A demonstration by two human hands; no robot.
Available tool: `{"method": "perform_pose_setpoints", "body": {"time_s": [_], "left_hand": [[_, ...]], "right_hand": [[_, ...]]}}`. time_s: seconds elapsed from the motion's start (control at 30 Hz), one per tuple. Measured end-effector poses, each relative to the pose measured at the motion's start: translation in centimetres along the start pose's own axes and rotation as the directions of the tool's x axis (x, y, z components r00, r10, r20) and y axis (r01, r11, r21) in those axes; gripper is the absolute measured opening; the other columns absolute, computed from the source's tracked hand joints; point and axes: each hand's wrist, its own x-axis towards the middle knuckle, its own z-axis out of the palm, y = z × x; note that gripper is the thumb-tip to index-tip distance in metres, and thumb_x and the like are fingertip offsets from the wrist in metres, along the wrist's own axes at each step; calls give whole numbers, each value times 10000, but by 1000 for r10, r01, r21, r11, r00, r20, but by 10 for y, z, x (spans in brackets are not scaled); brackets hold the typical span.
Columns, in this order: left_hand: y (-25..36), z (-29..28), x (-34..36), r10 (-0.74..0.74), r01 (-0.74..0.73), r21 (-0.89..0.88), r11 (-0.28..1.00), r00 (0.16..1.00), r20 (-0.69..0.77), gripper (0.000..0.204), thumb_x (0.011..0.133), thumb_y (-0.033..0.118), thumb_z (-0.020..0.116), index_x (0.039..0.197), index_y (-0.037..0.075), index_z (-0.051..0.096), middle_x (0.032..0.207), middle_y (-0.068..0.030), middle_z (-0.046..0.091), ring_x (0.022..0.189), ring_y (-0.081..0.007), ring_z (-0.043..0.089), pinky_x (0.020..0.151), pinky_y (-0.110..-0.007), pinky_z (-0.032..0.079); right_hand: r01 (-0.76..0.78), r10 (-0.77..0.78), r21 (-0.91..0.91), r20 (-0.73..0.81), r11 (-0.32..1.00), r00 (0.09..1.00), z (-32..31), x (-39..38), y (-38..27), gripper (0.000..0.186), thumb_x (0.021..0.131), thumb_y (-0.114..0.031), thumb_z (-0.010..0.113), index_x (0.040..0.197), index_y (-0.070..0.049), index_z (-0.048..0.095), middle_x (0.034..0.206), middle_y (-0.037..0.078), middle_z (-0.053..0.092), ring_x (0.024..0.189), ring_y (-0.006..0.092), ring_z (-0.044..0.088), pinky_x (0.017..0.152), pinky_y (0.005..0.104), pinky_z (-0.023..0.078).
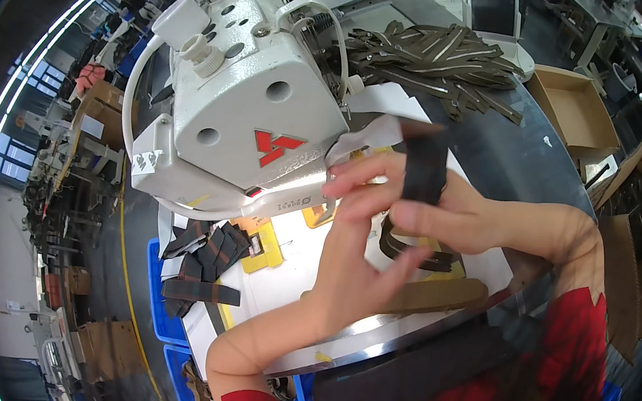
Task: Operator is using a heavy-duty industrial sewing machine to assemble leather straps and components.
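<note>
Both hands meet in front of a large white sewing machine point(253, 102). My right hand point(453, 214) is closed round a dark fabric strip point(425, 170), its thumb on the near side. Just below and left, my left hand point(357, 262) has its thumb spread away from its raised fingers, which overlap the right hand's fingertips. Nothing shows in the left palm. Behind the hands, a pale flap point(374, 134) is blurred. Under the right hand lie a looped dark strip with a light edge point(430, 261) and an olive-brown strip point(438, 297).
Dark striped fabric pieces point(207, 263) lie left on the white work surface point(286, 277), beside a yellow plate point(264, 248). An olive strip pile point(444, 63) covers the back table. Blue bins point(153, 304) stand lower left; cardboard boxes point(576, 112) stand right.
</note>
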Motion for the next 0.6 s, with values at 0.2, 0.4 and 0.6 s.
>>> {"method": "perform_pose_setpoints", "body": {"time_s": [0.2,0.4,0.6], "left_hand": [[-8,-16,14,-380,524,-275,806,815,437,243,877,123,645,1059,-22,577,831,-34,637,759,-48,549,707,-229,451],[-44,-48,-1,-593,686,10,727,620,514,199,852,147,664,981,-1,628,752,-9,629,661,-52,532,632,-217,445],[-60,-45,-17,-506,390,353,851,789,349,235,794,125,687,990,14,618,713,-74,628,615,-169,590,613,-291,473]], "right_hand": [[-72,-4,-141,-477,987,879,-42,-18,-12,481,973,-343,357,971,21,672,1119,116,631,1085,201,555,968,325,389],[-324,127,-252,-579,912,806,-70,-68,19,507,988,-380,352,949,17,666,980,99,668,949,168,595,887,300,427],[-863,707,-447,-530,236,468,-89,-71,-12,411,955,-380,437,882,-58,682,827,66,678,774,173,622,688,328,474]]}}
